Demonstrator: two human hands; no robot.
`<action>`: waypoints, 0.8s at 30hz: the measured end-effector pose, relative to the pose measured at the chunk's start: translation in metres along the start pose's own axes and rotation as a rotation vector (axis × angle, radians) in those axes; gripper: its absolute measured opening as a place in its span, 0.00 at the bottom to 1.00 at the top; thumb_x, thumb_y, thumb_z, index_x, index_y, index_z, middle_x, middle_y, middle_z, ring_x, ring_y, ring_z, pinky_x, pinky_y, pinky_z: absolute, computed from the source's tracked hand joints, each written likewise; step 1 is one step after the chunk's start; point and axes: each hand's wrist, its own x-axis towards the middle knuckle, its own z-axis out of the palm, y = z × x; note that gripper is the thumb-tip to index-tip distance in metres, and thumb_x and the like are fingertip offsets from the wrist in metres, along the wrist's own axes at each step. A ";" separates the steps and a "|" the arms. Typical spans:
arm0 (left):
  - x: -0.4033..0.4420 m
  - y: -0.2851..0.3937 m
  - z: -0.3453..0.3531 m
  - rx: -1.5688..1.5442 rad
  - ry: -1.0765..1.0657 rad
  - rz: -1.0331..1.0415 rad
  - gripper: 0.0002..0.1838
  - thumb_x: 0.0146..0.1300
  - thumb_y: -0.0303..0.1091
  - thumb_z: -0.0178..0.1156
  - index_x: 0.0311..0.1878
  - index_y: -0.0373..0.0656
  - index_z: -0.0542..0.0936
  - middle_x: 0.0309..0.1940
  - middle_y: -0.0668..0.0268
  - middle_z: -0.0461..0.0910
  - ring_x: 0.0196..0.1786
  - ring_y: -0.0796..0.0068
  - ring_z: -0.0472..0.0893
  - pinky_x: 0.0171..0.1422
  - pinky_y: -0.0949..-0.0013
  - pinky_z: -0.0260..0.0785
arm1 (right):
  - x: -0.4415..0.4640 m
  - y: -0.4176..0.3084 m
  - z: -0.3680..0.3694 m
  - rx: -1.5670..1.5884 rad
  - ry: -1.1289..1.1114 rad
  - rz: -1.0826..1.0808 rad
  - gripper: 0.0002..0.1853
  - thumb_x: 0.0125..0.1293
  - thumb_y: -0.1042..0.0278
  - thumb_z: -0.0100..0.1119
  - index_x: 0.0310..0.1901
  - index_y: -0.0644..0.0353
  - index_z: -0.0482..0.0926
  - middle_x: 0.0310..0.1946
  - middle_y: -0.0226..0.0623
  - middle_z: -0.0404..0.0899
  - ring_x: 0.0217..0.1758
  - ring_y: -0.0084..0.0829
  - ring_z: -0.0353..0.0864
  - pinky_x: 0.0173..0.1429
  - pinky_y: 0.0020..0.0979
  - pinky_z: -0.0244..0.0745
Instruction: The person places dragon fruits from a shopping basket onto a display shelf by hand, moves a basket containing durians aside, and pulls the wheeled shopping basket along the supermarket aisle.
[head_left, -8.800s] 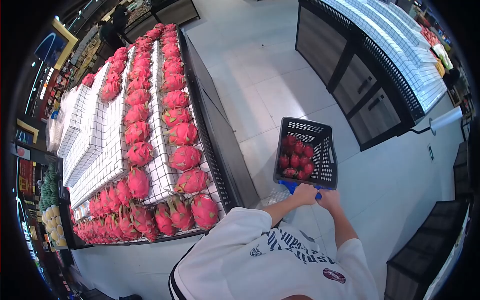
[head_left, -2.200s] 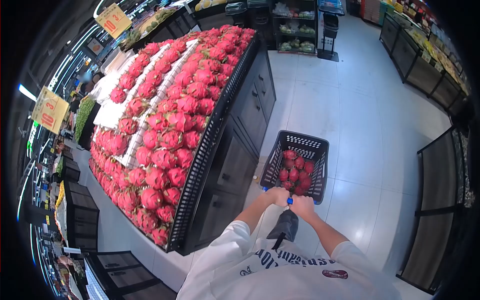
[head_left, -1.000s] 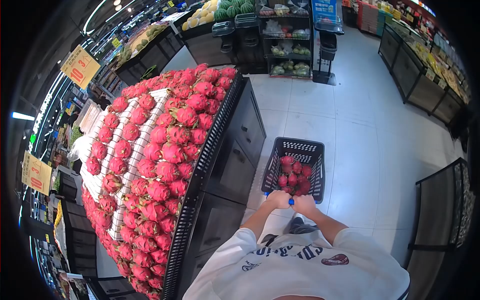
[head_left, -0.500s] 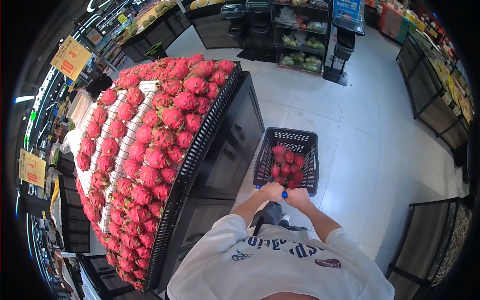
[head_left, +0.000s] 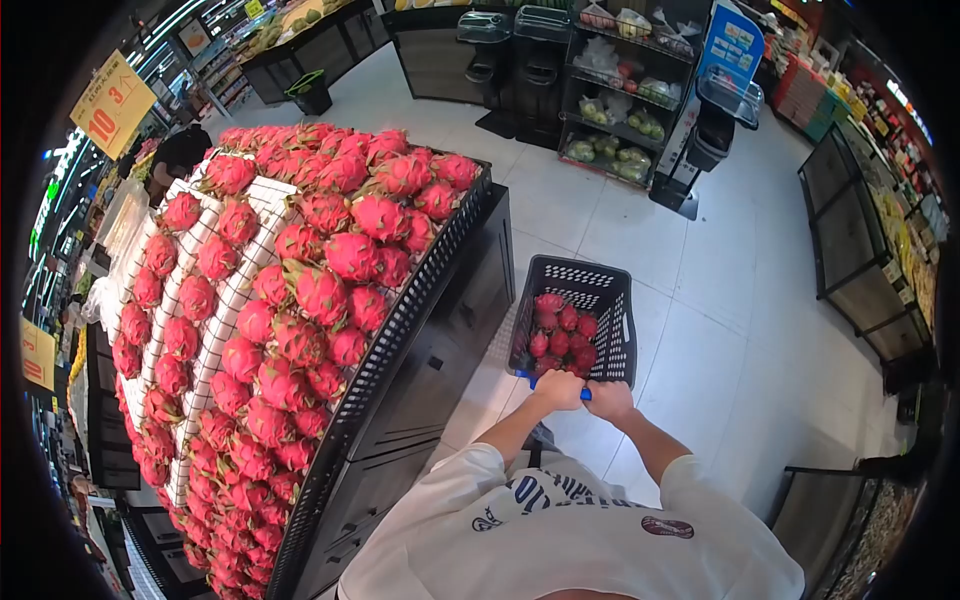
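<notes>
Both hands grip the blue handle [head_left: 586, 394] of a black shopping basket [head_left: 620, 335] in front of my body. My left hand [head_left: 558, 388] is closed around the handle's left part, and my right hand [head_left: 608, 398] is closed right beside it. Inside the slotted basket lie several red-pink dragon fruits [head_left: 560, 338], gathered toward the near left side. The basket's underside is hidden, so I cannot tell whether it rolls or hangs.
A sloped stand of dragon fruits [head_left: 270, 410] rises close on the left, edged by a black slotted rail [head_left: 375, 350] above dark cabinets [head_left: 440, 350]. Ahead are a produce rack [head_left: 620, 125] and a bag-roll stand [head_left: 700, 140]. Display counters [head_left: 850, 230] line the right of the tiled floor [head_left: 720, 320].
The dragon fruit stand has shifted left and looks larger. The far rack has come lower in view and tilted slightly. My hands remain on the basket handle.
</notes>
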 end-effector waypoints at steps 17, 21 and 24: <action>0.146 -0.045 -0.080 -0.078 0.071 -0.036 0.15 0.46 0.39 0.60 0.35 0.42 0.85 0.32 0.51 0.84 0.39 0.52 0.84 0.49 0.53 0.75 | 0.158 0.110 -0.046 0.033 0.124 -0.210 0.11 0.50 0.55 0.62 0.29 0.51 0.79 0.24 0.38 0.83 0.25 0.42 0.83 0.31 0.44 0.76; 0.191 -0.077 -0.108 -0.021 0.113 -0.112 0.16 0.47 0.42 0.60 0.38 0.46 0.83 0.32 0.53 0.84 0.39 0.52 0.84 0.48 0.52 0.73 | 0.222 0.126 -0.064 0.052 0.121 -0.245 0.09 0.52 0.56 0.61 0.28 0.52 0.79 0.20 0.41 0.81 0.23 0.43 0.82 0.29 0.45 0.76; 0.205 -0.085 -0.125 -0.022 0.201 -0.214 0.17 0.48 0.43 0.58 0.41 0.49 0.82 0.31 0.54 0.84 0.39 0.53 0.84 0.47 0.53 0.74 | 0.256 0.134 -0.073 0.051 0.146 -0.306 0.10 0.54 0.56 0.61 0.25 0.53 0.78 0.19 0.42 0.80 0.22 0.45 0.82 0.28 0.44 0.76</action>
